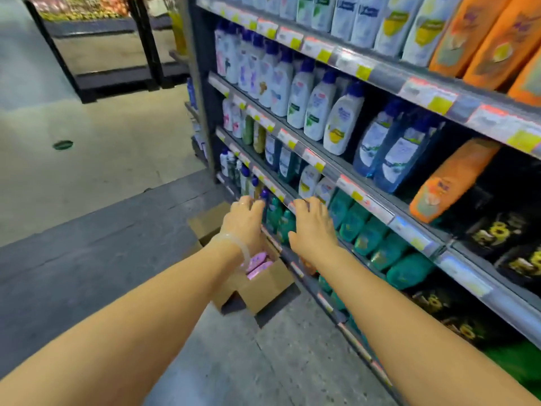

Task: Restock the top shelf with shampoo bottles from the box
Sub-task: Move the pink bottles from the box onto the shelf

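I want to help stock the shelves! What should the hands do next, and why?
Probably lower both hands into the cardboard box on the floor and grip a pink bottle. The left hand and right hand hold nothing yet and hover above it.

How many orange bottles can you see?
4. Three on the top shelf at right; one tilted lower down. More may be hidden.

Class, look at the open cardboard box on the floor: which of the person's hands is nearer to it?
Left. The left hand is right above the cardboard box with pink bottles; the right hand is off to its right, in front of the green bottles.
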Tool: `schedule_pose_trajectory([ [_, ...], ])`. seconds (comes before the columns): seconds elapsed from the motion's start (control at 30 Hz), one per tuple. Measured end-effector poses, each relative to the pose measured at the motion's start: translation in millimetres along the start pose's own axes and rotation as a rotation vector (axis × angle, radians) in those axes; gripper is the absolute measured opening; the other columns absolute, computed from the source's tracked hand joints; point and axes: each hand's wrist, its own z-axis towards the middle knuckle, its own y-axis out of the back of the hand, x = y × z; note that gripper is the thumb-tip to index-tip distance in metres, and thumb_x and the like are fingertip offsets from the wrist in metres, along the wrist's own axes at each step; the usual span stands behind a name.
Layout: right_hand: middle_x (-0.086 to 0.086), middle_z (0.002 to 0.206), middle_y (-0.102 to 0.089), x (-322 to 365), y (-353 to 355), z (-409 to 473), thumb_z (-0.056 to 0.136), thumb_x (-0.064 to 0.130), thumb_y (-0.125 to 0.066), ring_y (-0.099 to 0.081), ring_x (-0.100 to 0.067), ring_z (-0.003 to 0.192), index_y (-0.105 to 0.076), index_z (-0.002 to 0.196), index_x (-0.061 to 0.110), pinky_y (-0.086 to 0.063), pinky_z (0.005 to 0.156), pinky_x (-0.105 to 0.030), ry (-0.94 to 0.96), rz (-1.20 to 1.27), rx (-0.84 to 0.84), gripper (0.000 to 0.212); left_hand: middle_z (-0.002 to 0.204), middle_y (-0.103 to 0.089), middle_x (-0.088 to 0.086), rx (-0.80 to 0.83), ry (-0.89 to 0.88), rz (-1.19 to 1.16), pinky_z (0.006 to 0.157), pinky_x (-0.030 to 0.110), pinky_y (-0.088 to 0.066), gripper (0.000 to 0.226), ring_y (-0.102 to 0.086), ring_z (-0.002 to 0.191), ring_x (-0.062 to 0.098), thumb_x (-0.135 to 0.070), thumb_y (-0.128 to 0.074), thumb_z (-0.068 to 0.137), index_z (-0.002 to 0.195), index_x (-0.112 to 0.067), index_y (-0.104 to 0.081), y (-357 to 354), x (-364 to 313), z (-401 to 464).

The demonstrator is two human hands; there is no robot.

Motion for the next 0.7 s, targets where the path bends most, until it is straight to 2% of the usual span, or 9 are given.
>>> schedule_pose_trajectory([
  [0.23, -0.014, 0.146, -0.021, 8.3, -73.7, 90.5, 0.088, 0.012, -0.056, -0.017, -0.032, 0.137, -0.027, 0.137, 0.015, -0.026, 0.107, -0.041, -0.023, -0.014, 0.207, 0.057, 0.133, -0.035, 0.013, 0.146, 0.136, 0.082, 0.092, 0.042, -0.044, 0.057, -0.040, 0.117, 0.034, -0.024, -0.064, 0.080, 0.130, -0.012, -0.038, -31.5, 80.8, 70.6],
  [0.4, -0.013, 0.148, -0.020, -5.7, -116.9, 168.5, 0.087, 0.018, -0.060, -0.019, -0.032, 0.137, -0.024, 0.141, 0.015, -0.027, 0.108, -0.039, -0.099, -0.032, 0.328, 0.064, 0.128, -0.036, 0.013, 0.245, 0.199, 0.110, 0.090, 0.043, -0.045, 0.048, -0.041, 0.113, 0.034, -0.028, -0.063, 0.082, 0.122, -0.012, -0.041, -44.4, 126.0, 145.2],
  [0.7, -0.010, 0.136, -0.033, -10.1, -212.9, 283.6, 0.090, 0.023, -0.055, -0.034, -0.030, 0.127, -0.031, 0.135, 0.014, -0.037, 0.100, -0.036, -0.347, -0.028, 0.445, 0.051, 0.143, -0.027, 0.014, 0.472, 0.119, 0.112, 0.098, 0.040, -0.039, 0.055, -0.034, 0.125, 0.033, -0.029, -0.062, 0.085, 0.130, -0.013, -0.036, -115.1, 204.3, 288.8],
])
